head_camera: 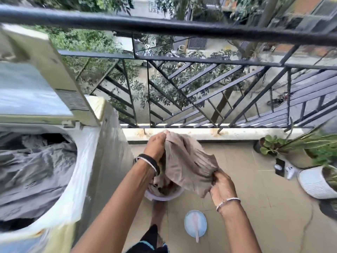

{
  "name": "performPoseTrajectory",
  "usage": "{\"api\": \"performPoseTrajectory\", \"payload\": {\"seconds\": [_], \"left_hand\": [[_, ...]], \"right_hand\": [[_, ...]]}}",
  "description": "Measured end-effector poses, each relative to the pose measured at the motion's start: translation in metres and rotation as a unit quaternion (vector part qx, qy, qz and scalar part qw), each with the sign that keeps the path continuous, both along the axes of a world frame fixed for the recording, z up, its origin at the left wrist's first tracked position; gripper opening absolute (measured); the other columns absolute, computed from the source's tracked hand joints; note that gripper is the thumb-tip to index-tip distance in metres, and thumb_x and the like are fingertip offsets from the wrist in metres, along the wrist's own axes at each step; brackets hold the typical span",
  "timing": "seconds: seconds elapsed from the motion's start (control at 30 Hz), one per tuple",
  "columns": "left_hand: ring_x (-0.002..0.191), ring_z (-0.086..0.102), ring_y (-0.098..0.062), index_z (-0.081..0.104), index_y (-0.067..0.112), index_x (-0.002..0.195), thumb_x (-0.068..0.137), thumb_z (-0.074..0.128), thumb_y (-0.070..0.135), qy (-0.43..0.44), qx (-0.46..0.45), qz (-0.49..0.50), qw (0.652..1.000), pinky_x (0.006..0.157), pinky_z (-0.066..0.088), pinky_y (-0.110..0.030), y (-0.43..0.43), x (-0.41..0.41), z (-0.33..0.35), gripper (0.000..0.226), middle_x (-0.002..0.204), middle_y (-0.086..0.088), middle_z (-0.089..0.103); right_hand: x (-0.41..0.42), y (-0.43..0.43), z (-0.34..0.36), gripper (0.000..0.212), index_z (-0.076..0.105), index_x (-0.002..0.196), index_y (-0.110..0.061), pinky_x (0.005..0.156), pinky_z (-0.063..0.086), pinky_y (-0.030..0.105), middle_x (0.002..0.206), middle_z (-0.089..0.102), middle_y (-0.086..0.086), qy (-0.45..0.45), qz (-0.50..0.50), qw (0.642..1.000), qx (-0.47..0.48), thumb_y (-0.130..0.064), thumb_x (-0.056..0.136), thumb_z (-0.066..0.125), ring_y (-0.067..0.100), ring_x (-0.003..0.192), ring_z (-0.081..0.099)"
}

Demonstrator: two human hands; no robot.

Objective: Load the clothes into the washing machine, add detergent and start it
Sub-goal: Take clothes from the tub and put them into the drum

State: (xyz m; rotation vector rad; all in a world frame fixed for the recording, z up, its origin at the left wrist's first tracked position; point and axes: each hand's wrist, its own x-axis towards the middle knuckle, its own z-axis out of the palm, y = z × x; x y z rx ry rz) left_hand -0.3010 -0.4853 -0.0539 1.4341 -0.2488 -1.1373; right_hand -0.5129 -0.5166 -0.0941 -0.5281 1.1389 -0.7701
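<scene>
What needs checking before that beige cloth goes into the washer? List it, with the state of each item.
1. Both hands grip the cloth: ok. The left hand pinches its top, the right hand holds its lower edge.
2. The beige cloth is clear of the bucket: not ok, its lower folds hang into it.
3. Washing machine lid raised: ok, the drum is open.
4. Room in the drum: cannot tell; grey clothes already fill the part in view.
5. Detergent ready: cannot tell; a blue tub with a pink scoop sits on the floor, contents unclear.
</scene>
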Motion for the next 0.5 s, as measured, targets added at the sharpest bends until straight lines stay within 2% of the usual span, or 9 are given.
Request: {"api": "performPoseTrajectory", "payload": {"seconds": [0.07,0.13,0.2,0.27,0.33,0.37,0.4,0.47,0.5], "left_hand": [[0.081,0.057,-0.022,0.068,0.01,0.071,0.093,0.056,0.027,-0.004,-0.01,-0.009,1.0,0.09,0.048,-0.047,0.016,-0.001,0.031,0.03,0.076,-0.009,0.066],[0.089,0.053,-0.03,0.066,0.009,0.075,0.079,0.059,0.037,0.0,-0.031,0.003,1.0,0.094,0.046,-0.055,0.036,0.005,0.061,0.029,0.091,-0.021,0.06],[0.087,0.055,-0.032,0.065,0.004,0.088,0.077,0.059,0.039,-0.005,-0.036,0.015,0.999,0.085,0.048,-0.047,0.059,0.008,0.097,0.037,0.092,-0.024,0.058],[0.076,0.06,-0.028,0.065,0.005,0.087,0.089,0.057,0.033,0.008,-0.076,0.013,0.997,0.074,0.05,-0.036,0.079,0.011,0.132,0.03,0.083,-0.019,0.061],[0.074,0.062,-0.025,0.066,0.006,0.092,0.096,0.05,0.032,0.018,-0.121,-0.017,0.992,0.073,0.052,-0.034,0.097,0.013,0.171,0.03,0.085,-0.014,0.063],[0.078,0.062,-0.025,0.064,0.005,0.1,0.097,0.047,0.033,0.02,-0.144,-0.032,0.989,0.077,0.052,-0.035,0.107,0.013,0.193,0.032,0.089,-0.014,0.062],[0.083,0.061,-0.026,0.06,0.004,0.106,0.098,0.044,0.033,0.027,-0.171,-0.044,0.984,0.082,0.052,-0.036,0.113,0.012,0.214,0.035,0.092,-0.015,0.061],[0.088,0.059,-0.025,0.058,0.002,0.106,0.101,0.037,0.032,0.01,-0.232,-0.057,0.971,0.084,0.052,-0.034,0.13,0.01,0.26,0.037,0.09,-0.013,0.06],[0.085,0.061,-0.023,0.058,0.002,0.1,0.101,0.035,0.03,-0.004,-0.258,-0.063,0.964,0.08,0.054,-0.03,0.142,0.011,0.283,0.036,0.087,-0.012,0.061]], "right_hand": [[-0.002,0.019,0.001,0.024,0.062,0.091,-0.016,0.068,0.053,0.031,0.078,0.067,0.006,0.037,0.031,0.999,0.025,-0.001,0.094,0.044,0.018,0.072,0.062],[-0.002,0.04,0.007,0.026,0.061,0.103,-0.015,0.076,0.053,0.037,0.091,0.068,0.008,0.041,0.085,0.995,0.024,0.005,0.089,0.051,0.021,0.078,0.064],[0.001,0.059,0.011,0.061,0.054,0.123,-0.017,0.068,0.054,0.033,0.115,0.063,0.008,0.071,0.16,0.985,-0.012,0.015,0.072,0.059,0.021,0.088,0.062],[0.012,0.073,0.002,0.092,0.041,0.133,-0.025,0.061,0.053,0.03,0.124,0.053,0.002,0.113,0.252,0.959,-0.059,0.013,0.053,0.067,0.018,0.095,0.058],[0.028,0.082,0.0,0.12,0.032,0.129,-0.04,0.077,0.056,0.036,0.12,0.052,-0.004,0.219,0.335,0.908,-0.12,-0.008,0.03,0.092,0.015,0.105,0.056],[0.04,0.09,0.001,0.116,0.035,0.123,-0.045,0.088,0.054,0.037,0.119,0.055,-0.001,0.268,0.369,0.88,-0.128,-0.028,0.027,0.099,0.016,0.109,0.056],[0.053,0.102,0.014,0.095,0.041,0.117,-0.044,0.094,0.05,0.031,0.117,0.059,0.001,0.307,0.406,0.853,-0.11,-0.039,0.041,0.097,0.015,0.11,0.056],[0.072,0.127,0.024,0.056,0.056,0.117,-0.027,0.084,0.048,0.018,0.114,0.061,-0.001,0.304,0.461,0.833,-0.039,-0.034,0.07,0.085,0.017,0.111,0.056],[0.08,0.133,0.017,0.053,0.06,0.119,-0.019,0.08,0.048,0.016,0.117,0.059,-0.005,0.308,0.457,0.834,-0.037,-0.036,0.073,0.081,0.017,0.114,0.056]]}}
